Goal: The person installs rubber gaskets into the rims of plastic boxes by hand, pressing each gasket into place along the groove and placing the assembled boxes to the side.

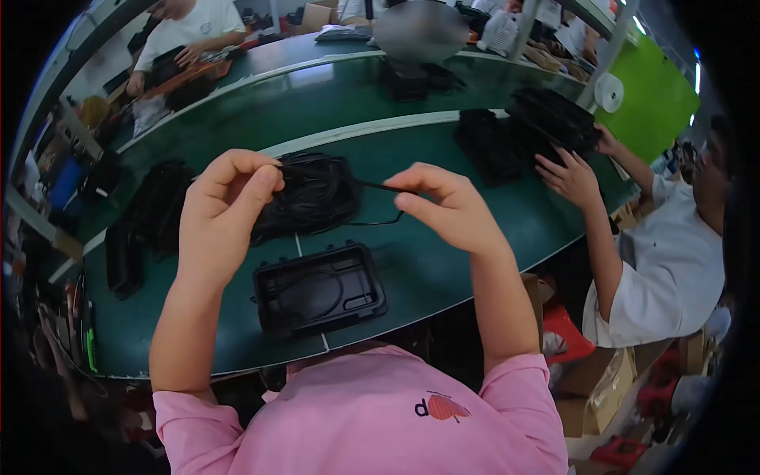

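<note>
A thin black cord is held up over the table, and my right hand pinches it between thumb and fingertips. My left hand is closed in a pinch too, at what looks like the same cord's other part; the stretch between blends into the dark heap behind. That heap of tangled black cords lies on the green table just beyond my hands. Nearer to me, below both hands, an open black plastic case half rests with its hollow side up. A curved line shows on its floor.
More black cases are stacked at the left. On the right, a co-worker's hands touch black cases. A pale rail crosses the green table. Another person works across the table; cartons stand below right.
</note>
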Demonstrator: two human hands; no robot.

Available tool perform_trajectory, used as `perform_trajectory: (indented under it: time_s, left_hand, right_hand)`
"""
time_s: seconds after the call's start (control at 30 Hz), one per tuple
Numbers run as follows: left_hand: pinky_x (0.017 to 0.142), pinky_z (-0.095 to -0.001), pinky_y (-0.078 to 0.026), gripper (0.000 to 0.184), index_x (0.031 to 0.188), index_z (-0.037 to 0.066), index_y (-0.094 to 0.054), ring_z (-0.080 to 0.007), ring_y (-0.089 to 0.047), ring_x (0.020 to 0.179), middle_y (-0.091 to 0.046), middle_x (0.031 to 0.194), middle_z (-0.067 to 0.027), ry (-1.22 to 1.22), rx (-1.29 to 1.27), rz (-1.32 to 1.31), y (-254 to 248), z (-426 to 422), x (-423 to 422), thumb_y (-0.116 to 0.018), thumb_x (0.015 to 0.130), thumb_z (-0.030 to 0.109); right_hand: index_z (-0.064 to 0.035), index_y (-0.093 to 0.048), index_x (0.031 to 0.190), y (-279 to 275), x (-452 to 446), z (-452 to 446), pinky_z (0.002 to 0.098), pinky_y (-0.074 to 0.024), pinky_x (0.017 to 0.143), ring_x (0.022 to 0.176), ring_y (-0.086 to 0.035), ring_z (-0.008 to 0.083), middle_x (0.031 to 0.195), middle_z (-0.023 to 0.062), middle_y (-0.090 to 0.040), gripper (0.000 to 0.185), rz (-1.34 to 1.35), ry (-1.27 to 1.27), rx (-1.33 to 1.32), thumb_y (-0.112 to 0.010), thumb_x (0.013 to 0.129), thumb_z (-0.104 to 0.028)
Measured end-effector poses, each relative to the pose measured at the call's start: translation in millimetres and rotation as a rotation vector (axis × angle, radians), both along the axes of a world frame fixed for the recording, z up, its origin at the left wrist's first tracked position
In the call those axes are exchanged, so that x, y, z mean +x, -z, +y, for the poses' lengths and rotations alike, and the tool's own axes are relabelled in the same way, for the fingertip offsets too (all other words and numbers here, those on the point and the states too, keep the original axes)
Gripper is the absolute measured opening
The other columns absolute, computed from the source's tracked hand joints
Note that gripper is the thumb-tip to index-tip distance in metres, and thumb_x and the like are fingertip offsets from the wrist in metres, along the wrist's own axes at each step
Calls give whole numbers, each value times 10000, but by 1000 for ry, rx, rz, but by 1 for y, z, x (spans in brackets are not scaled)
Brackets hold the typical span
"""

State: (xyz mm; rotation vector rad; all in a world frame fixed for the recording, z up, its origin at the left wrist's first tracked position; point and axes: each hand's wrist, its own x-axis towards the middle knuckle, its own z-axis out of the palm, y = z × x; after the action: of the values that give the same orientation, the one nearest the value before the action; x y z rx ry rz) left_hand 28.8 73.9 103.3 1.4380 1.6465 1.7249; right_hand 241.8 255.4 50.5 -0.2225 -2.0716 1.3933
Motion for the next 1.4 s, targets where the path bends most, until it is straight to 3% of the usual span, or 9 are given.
perform_trajectory:
  time_s: [0.23, 0.3, 0.43, 0.5, 0.57, 0.63, 0.77, 0.83, 1.4]
  left_hand:
    - [679, -186, -449, 84, 991, 4, -648, -48, -559, 783, -598, 863, -2, -69, 43, -73, 25, -44, -14, -627, 935, 63]
    - [655, -180, -453, 82, 993, -9, -644, -55, -577, 782, -587, 873, -13, -102, -32, -140, 32, -64, -8, -623, 929, 38]
    - [589, -189, -497, 60, 966, -6, -646, -72, -603, 716, -601, 869, -25, -42, -192, -359, 55, -92, -5, -620, 926, 30]
    - [554, -206, -490, 72, 972, -24, -632, -91, -593, 678, -579, 864, -36, -89, -366, -348, 73, -88, -7, -599, 926, 21]
    - [564, -191, -465, 58, 958, -19, -639, -66, -570, 668, -588, 860, -19, -166, -468, -340, 90, -79, -10, -624, 915, 18]
    - [577, -181, -428, 53, 948, -17, -646, -57, -548, 678, -587, 854, -8, -256, -416, -49, 109, -74, -16, -637, 908, 18]
    - [588, -184, -406, 62, 939, -13, -651, -66, -540, 697, -588, 831, -13, -293, -398, 139, 107, -71, -16, -657, 879, 1]
    - [533, -247, -416, 86, 902, -3, -662, -123, -558, 647, -575, 777, -54, -302, -368, 238, 104, -70, -17, -693, 822, 8]
    - [574, -279, -464, 89, 818, -14, -618, -160, -569, 634, -579, 801, -82, -222, -424, 212, 97, -59, -23, -704, 809, 8]
  right_hand:
    - [14, -666, 1038, 12, -1, -8, 207, -442, 707, 828, -539, 66, 907, -2, -555, 146, -58, -5, -100, -635, 896, -3]
    - [22, -665, 1031, 16, 1, -18, 207, -454, 676, 781, -553, 71, 885, 4, -553, 139, -87, 5, -75, -629, 898, 7]
    - [24, -667, 1027, 27, 5, -37, 204, -479, 608, 672, -573, 74, 875, 15, -569, 135, -115, -82, -402, -636, 897, 2]
    - [25, -672, 1029, 35, 0, -44, 199, -483, 624, 693, -573, 67, 865, 11, -566, 134, -311, 8, -409, -639, 907, -19]
    - [22, -678, 1025, 48, -11, -48, 224, -470, 607, 676, -571, 99, 825, 32, -574, 146, -355, 93, -331, -657, 896, -41]
    - [29, -685, 1001, 60, -16, -49, 230, -416, 577, 660, -531, 120, 784, 40, -548, 144, -339, 282, 222, -672, 862, -11]
    - [14, -689, 993, 58, -23, -56, 250, -403, 578, 655, -512, 139, 760, 57, -547, 158, -385, 340, 262, -689, 835, -1]
    - [11, -685, 983, 60, -25, -56, 252, -410, 578, 654, -519, 146, 767, 60, -553, 153, -364, 342, 287, -691, 830, 3]
    - [-26, -617, 863, 55, -27, -59, 325, -447, 582, 675, -562, 249, 834, 96, -566, 114, -371, 333, 500, -692, 782, 3]
